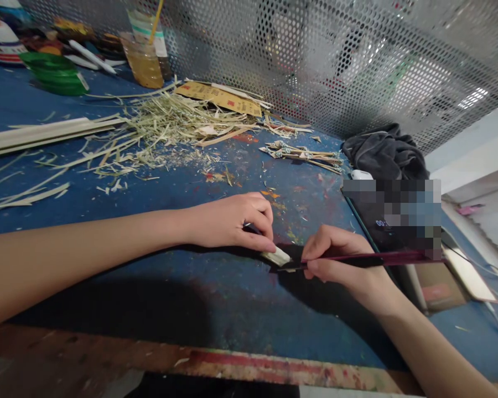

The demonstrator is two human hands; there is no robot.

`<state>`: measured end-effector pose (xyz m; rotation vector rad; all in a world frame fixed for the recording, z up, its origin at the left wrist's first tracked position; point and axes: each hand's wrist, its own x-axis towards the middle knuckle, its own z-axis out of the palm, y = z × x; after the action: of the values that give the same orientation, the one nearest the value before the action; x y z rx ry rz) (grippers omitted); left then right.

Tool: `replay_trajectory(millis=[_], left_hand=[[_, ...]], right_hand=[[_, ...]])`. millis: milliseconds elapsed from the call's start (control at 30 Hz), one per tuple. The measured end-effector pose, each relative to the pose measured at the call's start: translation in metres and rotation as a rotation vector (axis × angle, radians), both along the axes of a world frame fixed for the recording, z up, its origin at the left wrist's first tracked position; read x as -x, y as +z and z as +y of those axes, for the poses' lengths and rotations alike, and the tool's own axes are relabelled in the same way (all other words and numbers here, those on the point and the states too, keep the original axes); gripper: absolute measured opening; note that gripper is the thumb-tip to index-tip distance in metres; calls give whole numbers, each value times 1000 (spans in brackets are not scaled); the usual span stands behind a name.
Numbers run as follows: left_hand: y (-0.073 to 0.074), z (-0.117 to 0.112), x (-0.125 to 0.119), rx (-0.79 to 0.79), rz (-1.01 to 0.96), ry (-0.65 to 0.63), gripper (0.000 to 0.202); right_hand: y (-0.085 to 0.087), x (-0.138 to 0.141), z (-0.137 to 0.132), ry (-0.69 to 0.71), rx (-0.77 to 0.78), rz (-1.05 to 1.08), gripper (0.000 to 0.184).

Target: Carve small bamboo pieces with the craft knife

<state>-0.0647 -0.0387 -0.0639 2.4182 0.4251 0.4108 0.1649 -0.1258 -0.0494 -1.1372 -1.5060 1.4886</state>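
Low over the blue tabletop, my left hand (243, 221) is closed, its thumb and fingers pinching a small pale piece (278, 256) that looks like wood or bamboo. Most of that piece is hidden under the fingertips. To its right, my right hand (340, 254) grips a slim tool with a dark red handle (402, 257) between thumb and fingers, like a pen. The tool's dark, thin tip points left and lies against or just beside the pale piece. Whether it is a brush or a knife I cannot tell.
Bamboo shavings (182, 119) lie heaped at the back, with long strips (45, 135) to the left. A bundle of thin sticks with patterned tips (302, 156) is beyond my hands. A phone (377, 221) and a dark cloth (388, 152) sit at right, a cup (143, 63) at back left.
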Motion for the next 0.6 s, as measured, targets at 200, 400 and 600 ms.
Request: replay_trajectory(millis=[200, 400, 600], left_hand=[[3, 0, 3, -20, -20, -125, 29], [7, 1, 4, 10, -9, -223, 31], [8, 1, 3, 58, -14, -219, 25]], right_hand=[[10, 1, -2, -60, 19, 377, 12], [8, 4, -10, -64, -45, 244, 10], [3, 1, -1, -126, -92, 297, 8]])
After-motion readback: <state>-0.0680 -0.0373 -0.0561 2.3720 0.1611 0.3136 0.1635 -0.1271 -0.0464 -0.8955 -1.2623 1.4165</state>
